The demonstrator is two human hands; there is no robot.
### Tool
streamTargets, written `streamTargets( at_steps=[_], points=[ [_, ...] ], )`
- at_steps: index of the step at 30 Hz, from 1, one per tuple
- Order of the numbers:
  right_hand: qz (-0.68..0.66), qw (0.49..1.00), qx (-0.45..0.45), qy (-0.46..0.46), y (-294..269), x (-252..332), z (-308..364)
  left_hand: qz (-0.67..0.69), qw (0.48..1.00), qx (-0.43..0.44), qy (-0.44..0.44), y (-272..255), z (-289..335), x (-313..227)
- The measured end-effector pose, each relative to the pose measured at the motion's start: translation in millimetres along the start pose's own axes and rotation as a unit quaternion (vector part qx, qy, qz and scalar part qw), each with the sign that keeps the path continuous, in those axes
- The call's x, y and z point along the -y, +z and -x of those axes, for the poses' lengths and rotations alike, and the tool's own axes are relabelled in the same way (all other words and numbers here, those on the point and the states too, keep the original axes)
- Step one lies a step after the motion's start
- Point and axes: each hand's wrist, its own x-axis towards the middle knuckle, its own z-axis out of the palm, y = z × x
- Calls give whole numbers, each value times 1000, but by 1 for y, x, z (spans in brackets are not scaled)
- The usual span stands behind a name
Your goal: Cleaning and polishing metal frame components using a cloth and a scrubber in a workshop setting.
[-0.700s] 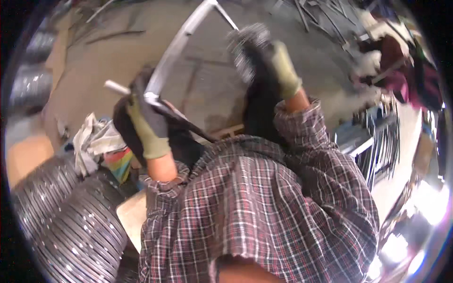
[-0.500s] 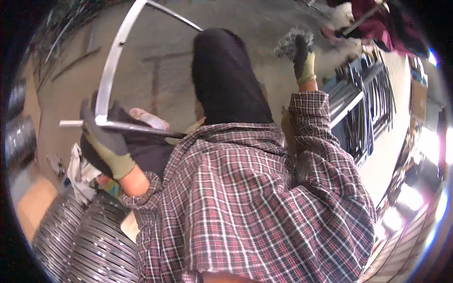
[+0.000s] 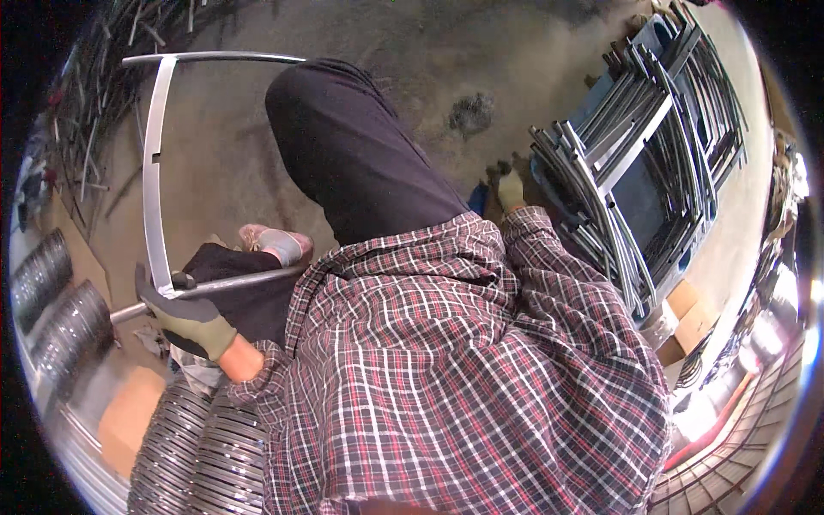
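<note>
Blocking much of the view is the person's own plaid shirt point(image 3: 463, 378) and a dark trouser leg point(image 3: 360, 154), so the floor point(image 3: 446, 51) under them cannot be seen. Part of a pink shoe point(image 3: 279, 243) peeks out beside the leg.

The left hand point(image 3: 184, 313) wears a green and grey glove. Its fingers are closed tight around a metal frame point(image 3: 154, 172), at the spot where a flat strip meets a round bar. The flat strip runs up and away from the hand to a curved bar at the top. The round bar sticks out past the hand to the left and goes under the shirt on the right, so its end is hidden. The left arm is bent, with the wrist low and bare skin showing above the cuff.

The right hand point(image 3: 512, 189) is gloved too, small and far away. It reaches out to a stack of frames point(image 3: 635, 163), which lies on something blue. I cannot tell if its fingers are open or closed, because the sleeve hides most of the hand.

A brown box point(image 3: 129, 416) sits low on the left, its edges blurry. 2 more brown boxes point(image 3: 691, 313) sit below the stack on the right. Shiny ribbed rolls point(image 3: 202, 446) lie at the bottom left, cut off by the picture's edge. Thin rods point(image 3: 86, 129) at the far left are too dark to make out well.
</note>
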Motion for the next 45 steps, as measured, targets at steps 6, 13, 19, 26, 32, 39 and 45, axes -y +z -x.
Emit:
streamTargets(
  at_steps=[6,13,19,26,32,39,45],
  points=[
    [214,965,123,86,66,-14,44,34,999,-28,10,4,-6,-31],
    [42,993,112,15,73,48,45,156,986,-51,-40,18,-31,-37],
    [-119,982,138,-55,-21,-24,96,264,962,-25,-67,-1,-34,-19],
    [-298,937,127,-127,-17,62,2,224,974,-8,-40,43,-34,-34],
    [-428,816,185,-342,-76,386,87,245,966,63,53,60,-57,-9],
    [-64,603,29,-795,-40,529,210,61,939,15,338,83,-55,-55],
    [55,608,37,-792,-27,536,178,296,935,107,164,71,-74,-19]
  ],
)
